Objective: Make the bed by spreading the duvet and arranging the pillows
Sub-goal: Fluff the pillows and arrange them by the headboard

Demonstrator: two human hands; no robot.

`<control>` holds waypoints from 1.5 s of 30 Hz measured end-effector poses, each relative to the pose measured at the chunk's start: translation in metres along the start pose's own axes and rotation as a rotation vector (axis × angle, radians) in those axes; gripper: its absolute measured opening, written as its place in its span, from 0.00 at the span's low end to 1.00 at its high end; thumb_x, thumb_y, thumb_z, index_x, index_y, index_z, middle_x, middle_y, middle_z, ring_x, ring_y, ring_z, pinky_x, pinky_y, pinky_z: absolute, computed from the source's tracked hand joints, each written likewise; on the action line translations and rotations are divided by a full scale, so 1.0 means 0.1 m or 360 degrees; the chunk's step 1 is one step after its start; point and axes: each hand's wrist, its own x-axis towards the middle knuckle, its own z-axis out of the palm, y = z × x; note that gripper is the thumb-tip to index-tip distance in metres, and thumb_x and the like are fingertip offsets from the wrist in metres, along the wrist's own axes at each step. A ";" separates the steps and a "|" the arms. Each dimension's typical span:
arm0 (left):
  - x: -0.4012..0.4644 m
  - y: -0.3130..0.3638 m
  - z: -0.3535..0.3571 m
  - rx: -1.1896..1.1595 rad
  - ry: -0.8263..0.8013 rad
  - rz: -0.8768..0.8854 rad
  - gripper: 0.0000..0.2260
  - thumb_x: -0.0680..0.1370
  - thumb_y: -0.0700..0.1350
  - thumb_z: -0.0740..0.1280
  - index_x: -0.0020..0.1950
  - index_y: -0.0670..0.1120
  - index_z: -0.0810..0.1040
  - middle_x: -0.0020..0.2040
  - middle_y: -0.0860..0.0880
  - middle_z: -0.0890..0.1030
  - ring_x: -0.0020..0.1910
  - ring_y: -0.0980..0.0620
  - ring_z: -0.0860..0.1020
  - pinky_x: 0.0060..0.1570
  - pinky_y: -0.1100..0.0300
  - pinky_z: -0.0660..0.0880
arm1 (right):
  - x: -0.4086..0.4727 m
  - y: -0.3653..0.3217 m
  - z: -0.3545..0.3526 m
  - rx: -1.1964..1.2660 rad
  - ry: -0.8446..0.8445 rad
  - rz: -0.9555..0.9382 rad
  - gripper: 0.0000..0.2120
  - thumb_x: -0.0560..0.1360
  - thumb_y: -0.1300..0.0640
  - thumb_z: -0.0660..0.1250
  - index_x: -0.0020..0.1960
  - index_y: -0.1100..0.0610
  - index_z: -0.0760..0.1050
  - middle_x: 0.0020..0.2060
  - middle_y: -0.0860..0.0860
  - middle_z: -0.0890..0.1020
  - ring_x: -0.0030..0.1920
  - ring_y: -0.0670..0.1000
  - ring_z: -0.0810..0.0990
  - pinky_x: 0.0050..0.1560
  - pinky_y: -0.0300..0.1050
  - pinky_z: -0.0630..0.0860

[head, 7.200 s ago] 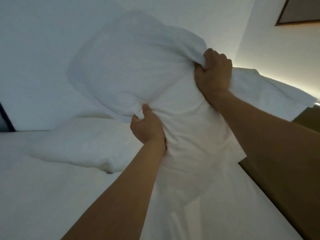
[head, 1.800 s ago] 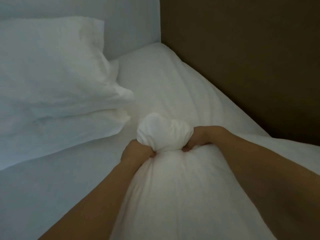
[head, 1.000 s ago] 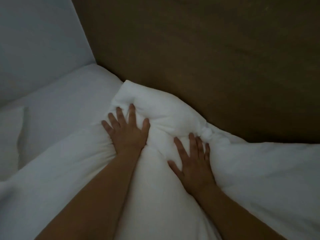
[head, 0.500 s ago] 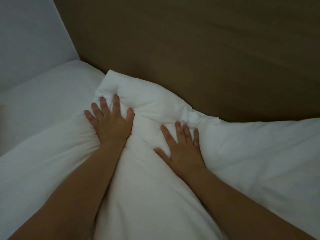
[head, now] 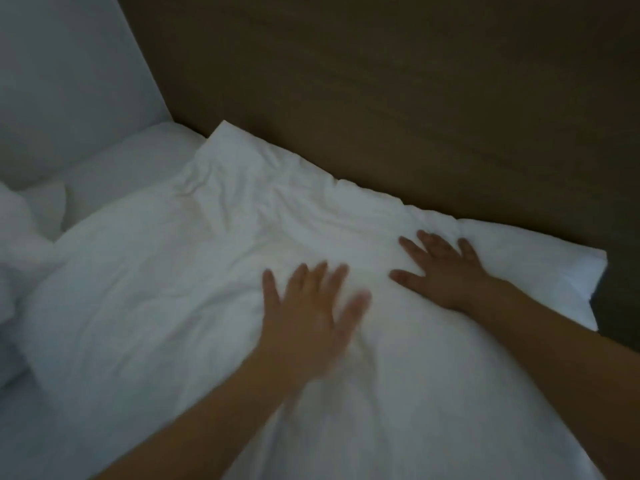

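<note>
Bunched duvet (head: 180, 306) corner now spread flat — your left hand (head: 304, 317) blurry, fingers spread; your right hand (head: 440, 271) presses flat on duvet beside brown wall (head: 398, 98).

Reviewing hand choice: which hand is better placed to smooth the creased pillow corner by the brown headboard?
Probably left. The left hand lies open below the creased corner of the pillow; the right hand rests flat nearer the opposite end, so it would have to cross over.
</note>
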 end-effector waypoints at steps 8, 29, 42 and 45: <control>-0.45 0.39 0.58 0.0144 -0.0216 -0.0267 0.31 0.76 0.69 0.39 0.78 0.60 0.48 0.80 0.55 0.47 0.79 0.51 0.43 0.70 0.32 0.35 | -0.20 0.20 0.59 0.0231 0.0164 -0.0087 0.36 0.77 0.30 0.39 0.79 0.46 0.37 0.79 0.49 0.40 0.78 0.49 0.39 0.74 0.55 0.34; -2.90 1.62 0.61 0.0138 -0.0644 -0.0710 0.51 0.69 0.75 0.60 0.75 0.59 0.27 0.75 0.54 0.26 0.75 0.47 0.28 0.70 0.31 0.37 | -2.31 0.10 1.23 0.0004 0.0228 -0.0649 0.35 0.78 0.31 0.42 0.79 0.44 0.35 0.78 0.50 0.36 0.78 0.54 0.37 0.73 0.67 0.35; -3.41 0.18 -0.94 0.0292 0.0138 -0.0979 0.37 0.77 0.63 0.60 0.79 0.56 0.42 0.80 0.51 0.41 0.78 0.45 0.42 0.72 0.33 0.43 | -2.91 -1.84 0.40 0.0111 0.0553 -0.1102 0.38 0.79 0.44 0.59 0.80 0.50 0.40 0.79 0.54 0.43 0.79 0.56 0.44 0.75 0.60 0.43; -3.51 -0.41 -1.12 0.0186 0.0225 -0.1137 0.40 0.76 0.61 0.63 0.79 0.56 0.41 0.79 0.51 0.39 0.78 0.45 0.39 0.71 0.32 0.43 | -2.87 -2.53 0.32 0.0145 0.0559 -0.1201 0.40 0.79 0.46 0.60 0.79 0.46 0.34 0.79 0.51 0.40 0.79 0.56 0.42 0.74 0.63 0.44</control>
